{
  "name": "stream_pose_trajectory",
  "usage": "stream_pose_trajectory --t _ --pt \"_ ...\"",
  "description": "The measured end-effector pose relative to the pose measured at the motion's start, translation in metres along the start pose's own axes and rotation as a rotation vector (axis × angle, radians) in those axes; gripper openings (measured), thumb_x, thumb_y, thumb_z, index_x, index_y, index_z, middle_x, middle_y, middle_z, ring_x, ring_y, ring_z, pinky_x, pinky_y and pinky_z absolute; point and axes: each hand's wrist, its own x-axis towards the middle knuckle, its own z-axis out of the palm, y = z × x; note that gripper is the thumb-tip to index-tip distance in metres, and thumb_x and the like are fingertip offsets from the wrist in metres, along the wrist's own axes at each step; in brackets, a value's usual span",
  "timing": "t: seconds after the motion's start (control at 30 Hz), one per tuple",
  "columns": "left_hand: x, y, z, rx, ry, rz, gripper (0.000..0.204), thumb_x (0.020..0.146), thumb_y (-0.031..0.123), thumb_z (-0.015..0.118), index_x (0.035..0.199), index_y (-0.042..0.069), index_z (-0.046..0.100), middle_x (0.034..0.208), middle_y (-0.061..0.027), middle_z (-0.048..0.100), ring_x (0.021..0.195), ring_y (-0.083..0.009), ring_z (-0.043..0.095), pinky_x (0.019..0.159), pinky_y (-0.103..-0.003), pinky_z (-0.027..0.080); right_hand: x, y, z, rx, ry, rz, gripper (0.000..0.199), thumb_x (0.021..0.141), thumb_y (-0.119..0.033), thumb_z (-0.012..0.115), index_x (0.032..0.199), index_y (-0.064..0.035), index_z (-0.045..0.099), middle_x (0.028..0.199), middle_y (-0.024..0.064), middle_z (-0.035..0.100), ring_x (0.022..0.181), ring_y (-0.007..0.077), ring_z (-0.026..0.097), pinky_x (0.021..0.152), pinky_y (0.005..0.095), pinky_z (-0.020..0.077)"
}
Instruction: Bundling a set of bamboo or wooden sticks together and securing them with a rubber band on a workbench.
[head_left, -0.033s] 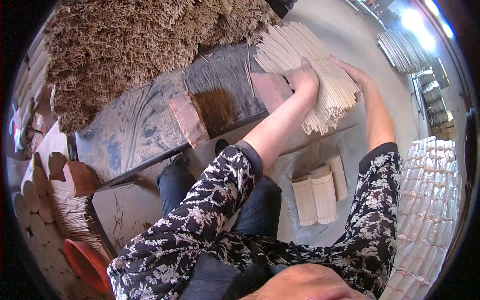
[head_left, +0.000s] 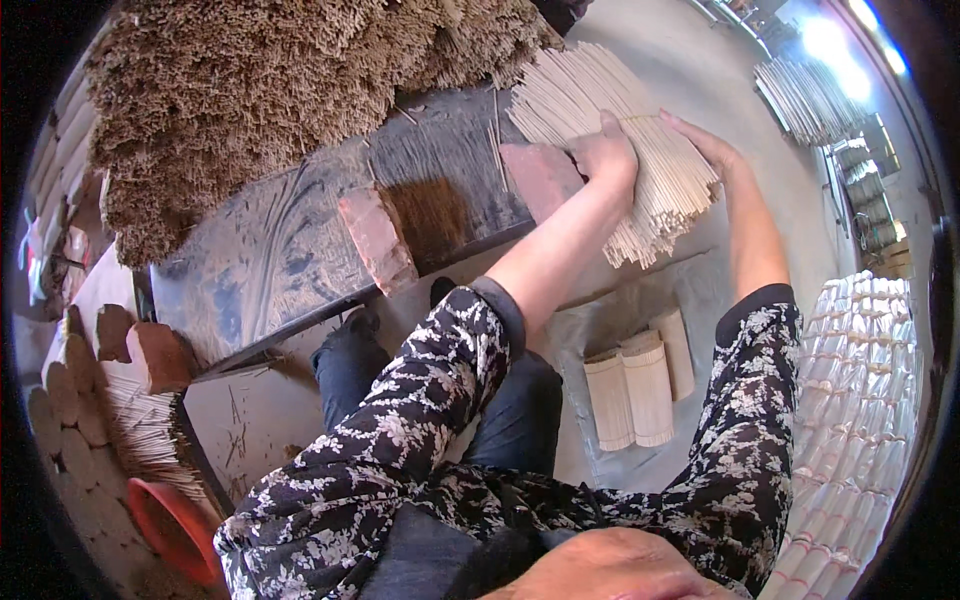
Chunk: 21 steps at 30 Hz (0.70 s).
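Observation:
A thick bundle of thin pale sticks point(head_left: 665, 190) lies at the far right end of a dark work table, its ends fanned unevenly. Around its middle runs a thin yellowish band. My left hand point(head_left: 606, 158) grips the bundle from the left, thumb on top and the other fingers mostly hidden. From the right, my right hand point(head_left: 712, 150) clasps it, fingertips against the band. Close by my left wrist, a reddish brick point(head_left: 540, 180) sits on the table edge.
Brown-ended sticks point(head_left: 290, 90) are heaped across the back of the table point(head_left: 270, 250). Another brick point(head_left: 378, 240) stands on its front edge. Below, several tied stick bundles point(head_left: 650, 390) rest on plastic sheeting. Wrapped packs point(head_left: 850, 400) are stacked right; an orange-red bucket point(head_left: 170, 525) stands lower left.

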Motion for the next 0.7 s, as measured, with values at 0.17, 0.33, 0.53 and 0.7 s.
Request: stream_pose_trajectory --t 0.17,0.33,0.53,0.7 --pt "0.017 0.001 0.002 -0.049 0.017 -0.036 0.073 0.096 0.045 0.042 0.138 -0.01 0.021 0.133 -0.0243 0.044 0.118 -0.0339 0.05 0.099 -0.041 0.042 -0.002 -0.003 0.018 0.001 0.045 -0.152 0.069 0.087 -0.048 0.061 0.138 -0.0049 0.043 0.135 0.0142 0.049 0.119 0.0176 0.051 0.101 0.0279 0.0411" --pt "0.008 -0.005 -0.013 -0.377 -0.173 -0.028 0.069 0.096 0.047 0.041 0.133 -0.01 0.029 0.131 -0.0275 0.044 0.116 -0.0363 0.052 0.1 -0.041 0.041 -0.021 -0.007 0.041 0.046 -0.009 -0.154 0.074 0.086 -0.05 0.062 0.14 -0.0044 0.039 0.134 0.016 0.049 0.12 0.0212 0.05 0.102 0.0296 0.0402" --pt "-0.042 -0.011 -0.065 -0.524 -0.455 0.166 0.066 0.099 0.048 0.031 0.135 -0.007 0.027 0.127 -0.0238 0.047 0.116 -0.0311 0.051 0.099 -0.039 0.041 -0.091 -0.011 0.092 -0.218 0.045 -0.304 0.067 0.086 -0.045 0.061 0.13 0.0035 0.046 0.125 0.0163 0.054 0.119 0.0218 0.049 0.101 0.0308 0.0388" --pt "-0.112 -0.021 -0.133 -0.388 -0.443 0.604 0.067 0.098 0.053 0.027 0.133 -0.003 0.032 0.132 -0.0219 0.041 0.126 -0.0276 0.039 0.106 -0.038 0.031 -0.147 0.032 0.135 -0.183 0.148 -0.575 0.066 0.088 -0.043 0.06 0.131 0.0054 0.044 0.123 0.0136 0.055 0.116 0.0193 0.051 0.099 0.0321 0.0382"
